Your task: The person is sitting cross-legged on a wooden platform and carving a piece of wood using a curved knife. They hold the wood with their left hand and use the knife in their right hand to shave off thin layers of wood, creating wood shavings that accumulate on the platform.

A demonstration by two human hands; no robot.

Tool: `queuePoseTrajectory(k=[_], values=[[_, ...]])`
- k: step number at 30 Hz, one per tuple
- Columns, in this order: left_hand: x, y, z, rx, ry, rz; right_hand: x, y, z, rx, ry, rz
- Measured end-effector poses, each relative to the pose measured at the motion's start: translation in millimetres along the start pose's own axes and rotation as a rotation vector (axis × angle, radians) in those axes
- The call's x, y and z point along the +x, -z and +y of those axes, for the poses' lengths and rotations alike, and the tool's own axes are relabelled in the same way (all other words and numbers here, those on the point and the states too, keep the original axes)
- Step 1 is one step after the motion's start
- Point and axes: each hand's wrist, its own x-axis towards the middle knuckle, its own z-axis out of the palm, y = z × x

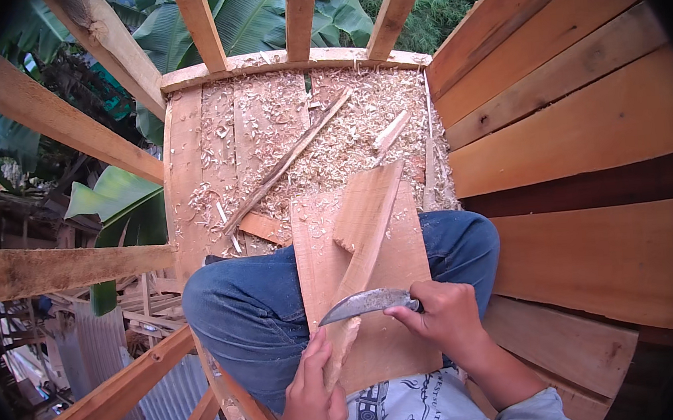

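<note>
My right hand [446, 316] is closed round the handle of a knife with a broad, curved metal blade [369, 302]. The blade lies across a piece of wood [370, 215], broad at its far end and narrowing to a rough, pale stick-like end near me. My left hand [312, 388] grips that narrow end, fingers wrapped round it just short of the blade tip. Beneath the wood, a flat wooden board [402, 276] rests across my lap, between my jeans-clad knees. The knife's handle is mostly hidden in my right hand.
Wood shavings [332, 154] cover the plank floor [184, 155] ahead. On it lie a long, thin stick [292, 158] and a short offcut [391, 131]. A plank wall [563, 142] rises at my right; spaced wooden rails [77, 265] run along the left and far sides.
</note>
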Motion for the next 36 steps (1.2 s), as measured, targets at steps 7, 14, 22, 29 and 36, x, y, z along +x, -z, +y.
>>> queuePoseTrajectory(k=[7,14,22,29,36], values=[[-2,-2,-3,0.006,-0.02,0.005,30,5,41,-0.102,-0.187,0.259],[0,0,-10,0.019,-0.04,-0.003,11,7,2,0.022,-0.07,0.072],[1,0,-7,-0.014,0.002,0.016,26,-6,4,-0.037,-0.033,0.086],[2,2,-8,-0.023,-0.023,0.011,37,0,9,-0.048,-0.006,0.071],[2,5,-2,-0.059,0.015,-0.005,53,3,43,-0.1,-0.075,0.247]])
